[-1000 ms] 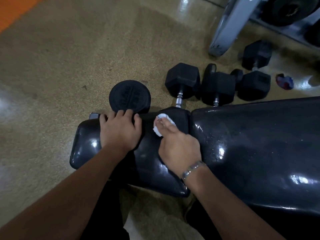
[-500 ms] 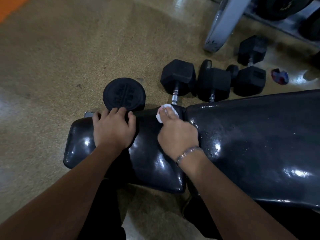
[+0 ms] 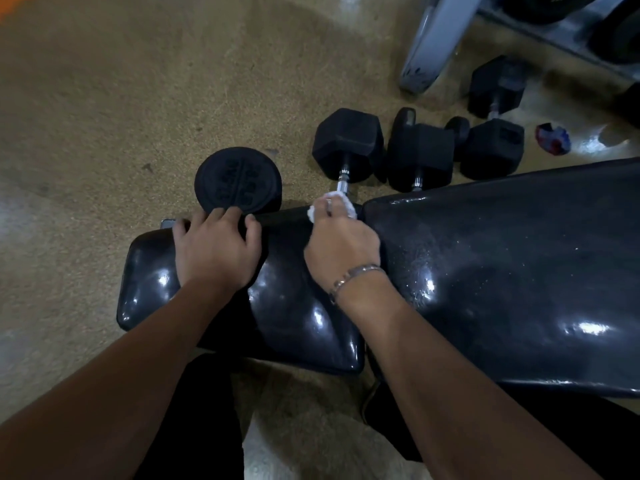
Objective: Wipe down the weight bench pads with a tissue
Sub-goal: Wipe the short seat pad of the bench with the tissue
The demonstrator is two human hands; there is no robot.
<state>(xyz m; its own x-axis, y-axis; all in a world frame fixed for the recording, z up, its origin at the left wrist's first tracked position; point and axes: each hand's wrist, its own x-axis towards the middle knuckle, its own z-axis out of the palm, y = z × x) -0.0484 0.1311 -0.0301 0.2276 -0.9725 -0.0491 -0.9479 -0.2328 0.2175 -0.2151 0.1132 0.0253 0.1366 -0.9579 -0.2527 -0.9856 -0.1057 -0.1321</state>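
The glossy black seat pad (image 3: 298,317) of the weight bench lies in front of me, with the larger back pad (image 3: 512,265) to its right. My right hand (image 3: 341,247) presses a crumpled white tissue (image 3: 341,202) against the far edge of the seat pad, close to the gap between the pads. Only the tissue's outer folds show past my fingers. My left hand (image 3: 216,251) lies flat on the left part of the seat pad, its fingers curled over the far edge.
A round black weight (image 3: 238,181) sits on the floor just beyond my left hand. Several black hex dumbbells (image 3: 349,143) lie behind the bench. A grey rack leg (image 3: 429,46) stands at the back right. A small red and blue object (image 3: 552,138) lies nearby.
My right hand has slid the tissue away from me, from the pad's top surface to its far edge. My left hand has stayed in place on the pad.
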